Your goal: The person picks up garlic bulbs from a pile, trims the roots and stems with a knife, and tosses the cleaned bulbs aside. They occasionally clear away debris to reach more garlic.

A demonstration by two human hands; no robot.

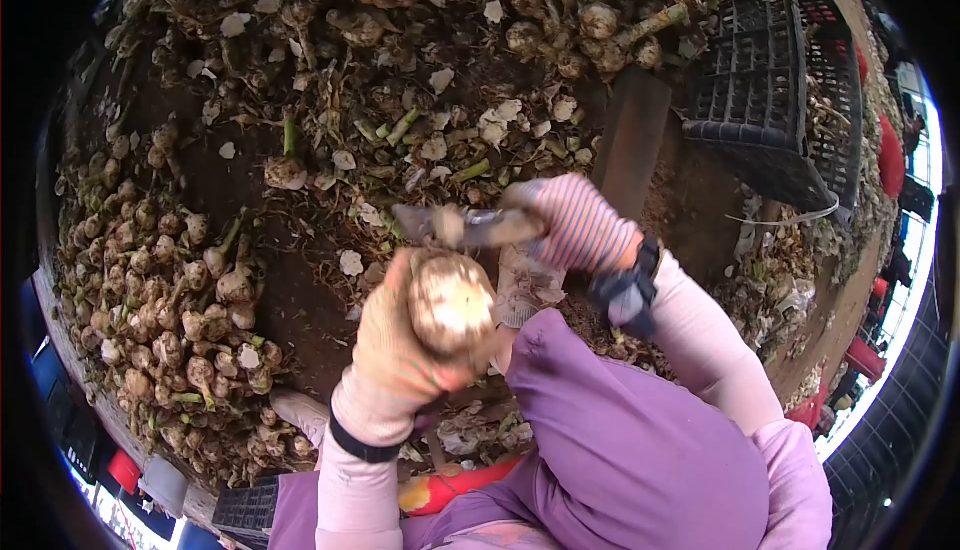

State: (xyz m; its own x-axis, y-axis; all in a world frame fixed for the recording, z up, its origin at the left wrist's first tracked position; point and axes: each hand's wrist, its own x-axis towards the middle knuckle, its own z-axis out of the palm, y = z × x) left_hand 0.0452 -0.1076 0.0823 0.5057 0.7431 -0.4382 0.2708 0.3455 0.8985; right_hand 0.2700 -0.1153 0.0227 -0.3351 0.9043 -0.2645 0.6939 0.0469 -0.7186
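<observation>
So the garlic bulb (452, 305) is up off the ground in your left hand (395, 345), glove cupped round its lower and left side, thumb up by the top left. I'd guess it's pretty light but firm, stiff enough to take a solid squeeze. Dirty outer skin might flake and slide a bit under the glove, and the bare pale face is probably damp and easy to bruise. Best hold imo is round the fat middle, skin side, fingers clear of that face.

Pointing-wise, the pale face looks up at you, leaning a little right, so the bulb's root-to-stem axis runs roughly along your line of sight. Can't tell which end is facing up, it's too blurry.

Your right hand (580, 222) is wrapped round the handle of the knife (490, 227), which lies crosswise just past the bulb, blade toward your left. Can't tell if they touch. There's a blurry pale bit at the blade too, no clue what.

Further out: scattered trimmings (495, 125) ahead, a garlic pile (160, 300) on your left, a black plastic crate (745, 45) ahead right.
</observation>
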